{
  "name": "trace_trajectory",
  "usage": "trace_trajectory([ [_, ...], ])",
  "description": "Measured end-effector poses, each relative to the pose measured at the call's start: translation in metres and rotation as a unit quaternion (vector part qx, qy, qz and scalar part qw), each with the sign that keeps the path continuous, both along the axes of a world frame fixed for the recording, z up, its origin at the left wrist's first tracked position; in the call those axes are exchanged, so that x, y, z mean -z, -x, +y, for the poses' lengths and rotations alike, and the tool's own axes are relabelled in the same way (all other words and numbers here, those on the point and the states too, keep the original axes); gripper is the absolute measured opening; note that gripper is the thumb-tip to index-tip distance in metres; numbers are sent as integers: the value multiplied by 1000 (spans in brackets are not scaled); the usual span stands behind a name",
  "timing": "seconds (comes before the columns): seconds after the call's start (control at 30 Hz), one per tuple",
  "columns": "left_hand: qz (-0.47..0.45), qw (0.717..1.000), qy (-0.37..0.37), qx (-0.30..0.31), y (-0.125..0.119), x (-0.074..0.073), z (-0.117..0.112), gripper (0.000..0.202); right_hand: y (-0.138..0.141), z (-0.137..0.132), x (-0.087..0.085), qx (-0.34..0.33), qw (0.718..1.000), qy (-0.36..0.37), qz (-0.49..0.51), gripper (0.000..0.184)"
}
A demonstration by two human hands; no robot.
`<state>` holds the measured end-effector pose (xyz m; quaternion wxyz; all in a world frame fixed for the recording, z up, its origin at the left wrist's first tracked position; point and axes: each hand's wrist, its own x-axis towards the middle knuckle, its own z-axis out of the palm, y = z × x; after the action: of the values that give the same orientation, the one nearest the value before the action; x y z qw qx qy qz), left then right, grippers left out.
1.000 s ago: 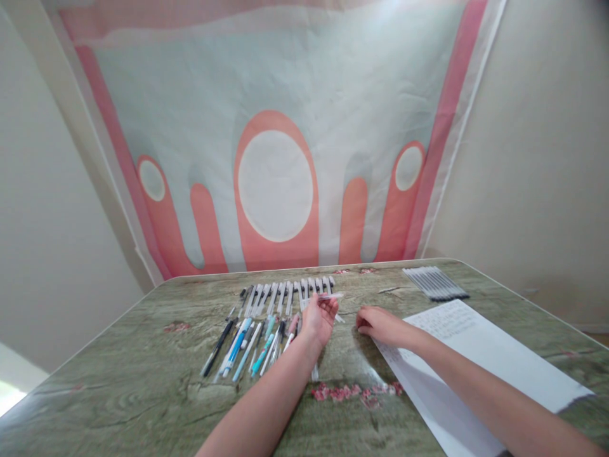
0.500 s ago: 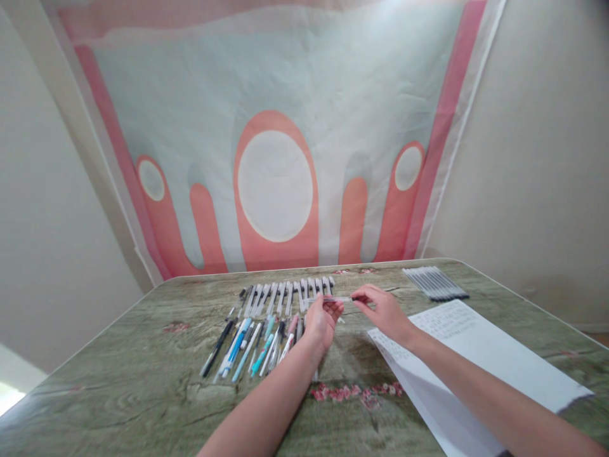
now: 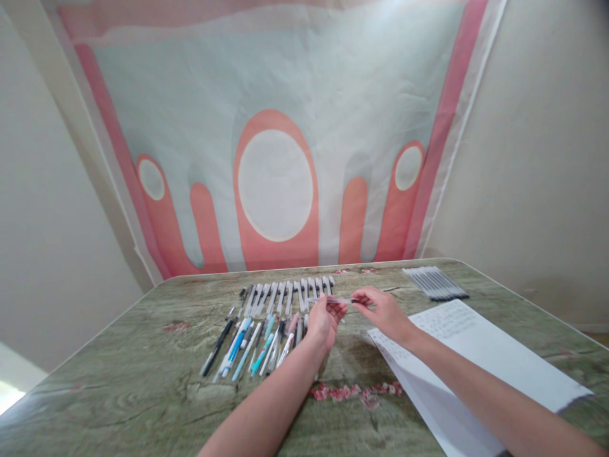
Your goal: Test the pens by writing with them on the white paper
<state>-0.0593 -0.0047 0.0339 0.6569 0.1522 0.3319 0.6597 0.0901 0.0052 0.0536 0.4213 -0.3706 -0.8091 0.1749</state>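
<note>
Clear pen (image 3: 342, 301) in left fingers (image 3: 337, 310) and right fingers (image 3: 365, 295), both closed on it (right newly joined)

Surface (image 3: 143, 381): grey-green wood grain, pink blossom print (image 3: 340, 392). Held pen (image 3: 339, 301): translucent, black at one end. Thick pen (image 3: 236, 349): blue and white. Slimmer pen (image 3: 262, 355): turquoise. Paper (image 3: 490, 365): white — rows of dark writing (image 3: 440, 327). Hanging cloth (image 3: 190, 95): pale grey-green — coral arches (image 3: 353, 222), white ovals (image 3: 276, 185).

Paper (image 3: 490, 343) on table (image 3: 137, 381) (pens (image 3: 262, 357) left)
</note>
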Motion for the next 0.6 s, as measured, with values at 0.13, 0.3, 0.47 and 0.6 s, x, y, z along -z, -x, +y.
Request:
trace_trajectory([
  [0.13, 4, 1000, -1, 1, 0, 1, 0, 24, 0, 2, 2, -1, 1000, 19, 14, 16],
  [0.3, 11, 1000, -17, 3, 0, -1, 0, 23, -1, 1, 1, -1, 999, 40, 20, 19],
  [0.47, 17, 999, -37, 2, -1, 0, 0, 22, -2, -1, 1, 5, 999, 47, 5, 22],
  [0.6, 35, 998, -51, 2, -2, 1, -1, 24, -1, -1, 4, 32, 998, 48, -17, 29],
])
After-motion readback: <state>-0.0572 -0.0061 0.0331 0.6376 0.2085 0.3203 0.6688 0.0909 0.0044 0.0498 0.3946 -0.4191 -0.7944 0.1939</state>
